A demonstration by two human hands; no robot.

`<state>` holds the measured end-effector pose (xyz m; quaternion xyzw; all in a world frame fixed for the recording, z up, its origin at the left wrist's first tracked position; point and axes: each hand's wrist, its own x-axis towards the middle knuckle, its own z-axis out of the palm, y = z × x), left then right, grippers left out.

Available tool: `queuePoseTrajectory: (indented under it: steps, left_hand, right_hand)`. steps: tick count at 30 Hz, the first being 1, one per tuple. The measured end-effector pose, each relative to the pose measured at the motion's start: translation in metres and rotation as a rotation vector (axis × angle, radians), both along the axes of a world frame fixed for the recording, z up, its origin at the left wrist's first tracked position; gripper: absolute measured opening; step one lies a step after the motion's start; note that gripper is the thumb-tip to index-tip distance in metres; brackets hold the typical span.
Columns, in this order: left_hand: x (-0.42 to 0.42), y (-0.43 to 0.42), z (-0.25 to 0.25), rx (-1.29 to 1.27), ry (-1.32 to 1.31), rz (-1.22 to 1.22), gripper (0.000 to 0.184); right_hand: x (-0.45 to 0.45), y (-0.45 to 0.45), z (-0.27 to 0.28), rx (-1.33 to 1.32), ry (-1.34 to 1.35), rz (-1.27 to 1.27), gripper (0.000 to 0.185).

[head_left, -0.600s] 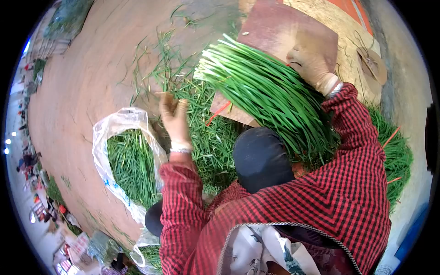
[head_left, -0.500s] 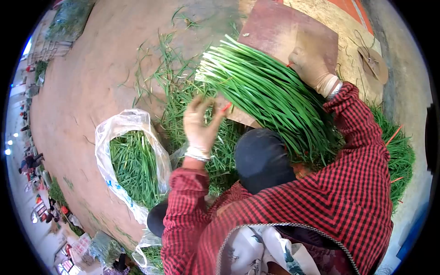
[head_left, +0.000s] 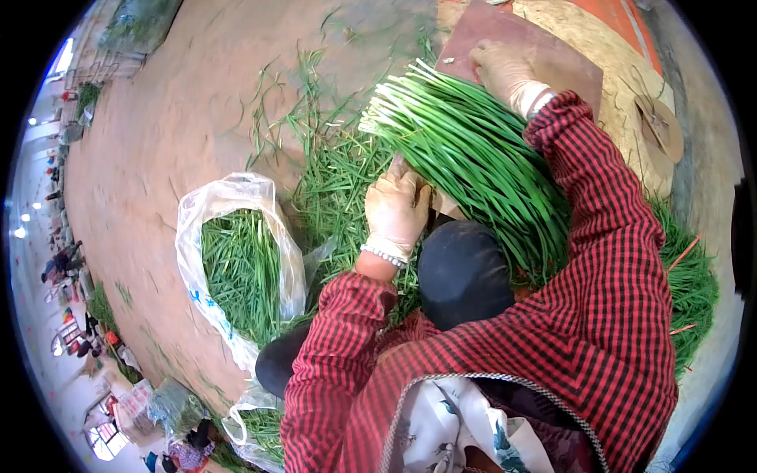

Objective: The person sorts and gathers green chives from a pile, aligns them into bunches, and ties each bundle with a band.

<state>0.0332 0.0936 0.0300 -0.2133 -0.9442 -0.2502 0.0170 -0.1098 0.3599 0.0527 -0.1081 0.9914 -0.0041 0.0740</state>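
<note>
A thick bundle of green leafy stalks like garlic chives (head_left: 473, 142) lies across a reddish-brown board (head_left: 552, 59), its pale cut ends at the upper left. My left hand (head_left: 394, 211), in a pale thin glove, is at the near side of the bundle by the board's edge. Its fingers are curled in, and what they hold is hidden. On the far side, my right hand (head_left: 505, 72), gloved too, is over the board with bent fingers. I cannot make out what is in its fingertips. The red tie is not clearly visible around the bundle.
A clear plastic bag (head_left: 296, 280) of green trimmings stands left of my knee (head_left: 464, 274). Loose trimmings (head_left: 339, 169) cover the floor beside the board. More tied bundles (head_left: 690, 276) lie at the right. A round brown disc (head_left: 658, 128) rests at the upper right.
My left hand has moved right and up against the bundle, its fingers going from spread to curled. My right hand has shifted up and left. The red tie ends no longer show clearly.
</note>
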Motion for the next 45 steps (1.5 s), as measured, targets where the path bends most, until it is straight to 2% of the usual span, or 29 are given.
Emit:
queuePoseTrajectory:
  steps: [1,3,5,6,7,8,11,12,14,17,19,21,23,24,26,27,29,30,32,33,34,35,36,37,38,40,42,44,45]
  left_hand:
    - [0.000,-0.002,0.002,0.111,-0.087,0.033,0.016]
    - [-0.002,-0.004,0.008,0.220,-0.170,0.073,0.019]
    - [-0.007,-0.003,0.020,0.595,-0.258,0.304,0.029]
    - [-0.012,-0.003,0.025,0.511,-0.151,0.290,0.037]
    - [-0.017,0.001,0.036,0.549,-0.165,0.300,0.040]
    - [-0.021,0.005,0.035,0.531,-0.146,0.270,0.038]
    - [-0.031,0.011,0.035,0.339,0.041,0.178,0.031]
    - [-0.032,0.014,0.033,0.320,-0.040,0.149,0.029]
    - [-0.036,0.020,0.024,0.363,0.034,0.174,0.021]
    - [-0.044,0.025,0.018,0.397,-0.007,0.237,0.016]
    - [-0.043,0.018,0.032,0.506,-0.323,0.243,0.016]
    - [-0.027,0.006,0.038,0.828,-0.660,0.046,0.016]
    - [-0.013,-0.024,0.042,0.739,-0.789,-0.366,0.009]
    - [0.003,-0.038,0.044,0.724,-0.890,-0.408,0.008]
    - [0.030,-0.075,0.029,0.591,-0.850,-0.431,0.010]
    - [0.039,-0.100,0.034,0.535,-0.806,-0.391,0.015]
    - [0.060,-0.156,0.052,0.258,-0.648,-0.152,0.052]
    - [0.067,-0.188,0.049,0.149,-0.597,-0.035,0.062]
    - [0.086,-0.250,0.065,0.183,-0.705,0.409,0.057]
    - [0.094,-0.280,0.062,0.127,-0.656,0.559,0.052]
    - [0.115,-0.325,0.027,0.314,-0.557,0.685,0.048]
    - [0.124,-0.350,0.034,0.181,-0.564,0.845,0.045]
    - [0.139,-0.379,0.026,0.266,-0.540,0.938,0.043]
    - [0.156,-0.397,0.011,0.471,-0.482,1.103,0.042]
    - [0.170,-0.413,-0.005,0.576,-0.430,1.169,0.040]
    - [0.190,-0.429,-0.046,0.747,-0.358,1.313,0.036]
    - [0.197,-0.427,-0.073,0.900,-0.413,1.443,0.033]
    - [0.189,-0.426,-0.084,0.990,-0.431,1.399,0.034]
    - [0.186,-0.428,-0.087,1.052,-0.428,1.356,0.036]
  right_hand:
    - [0.004,-0.006,0.002,-0.003,-0.005,0.010,0.025]
    - [0.030,-0.021,0.008,-0.478,0.290,-0.016,0.043]
    - [0.065,-0.042,0.039,-0.643,0.169,0.025,0.065]
    - [0.083,-0.050,0.041,-0.601,0.238,0.081,0.072]
    - [0.098,-0.059,0.041,-0.567,0.310,0.141,0.078]
    - [0.107,-0.062,0.038,-0.596,0.233,0.153,0.088]
    - [0.125,-0.075,0.020,-0.526,0.192,0.125,0.086]
    - [0.128,-0.075,0.007,-0.465,0.253,0.129,0.086]
    - [0.128,-0.072,0.004,-0.501,0.269,0.137,0.085]
    - [0.127,-0.067,-0.001,-0.465,0.292,0.120,0.085]
    - [0.126,-0.067,0.000,-0.485,0.283,0.110,0.085]
    - [0.126,-0.066,-0.001,-0.490,0.251,0.088,0.085]
    - [0.125,-0.065,-0.004,-0.510,0.248,0.070,0.084]
    - [0.125,-0.065,-0.004,-0.533,0.259,0.098,0.084]
    - [0.126,-0.066,-0.004,-0.543,0.258,0.102,0.083]
    - [0.126,-0.066,-0.004,-0.553,0.257,0.096,0.082]
    - [0.128,-0.067,-0.005,-0.559,0.251,0.109,0.082]
    - [0.128,-0.066,-0.003,-0.570,0.248,0.130,0.082]
    - [0.124,-0.062,0.001,-0.580,0.216,0.216,0.082]
    - [0.117,-0.063,0.005,-0.554,0.212,0.229,0.082]
    - [0.108,-0.067,0.013,-0.559,0.213,0.237,0.081]
    - [0.099,-0.071,0.021,-0.556,0.206,0.240,0.081]
    - [0.092,-0.098,0.045,-0.518,0.217,0.288,0.078]
    - [0.092,-0.130,0.072,-0.602,0.162,0.311,0.074]
    - [0.096,-0.167,0.079,-0.704,0.164,0.301,0.067]
    - [0.081,-0.225,0.072,-0.644,0.113,0.731,0.060]
    - [0.096,-0.304,0.066,-0.581,-0.099,0.805,0.051]
    - [0.104,-0.367,0.030,-0.706,-0.198,1.018,0.045]
    - [0.111,-0.396,0.003,-0.649,-0.261,1.057,0.044]
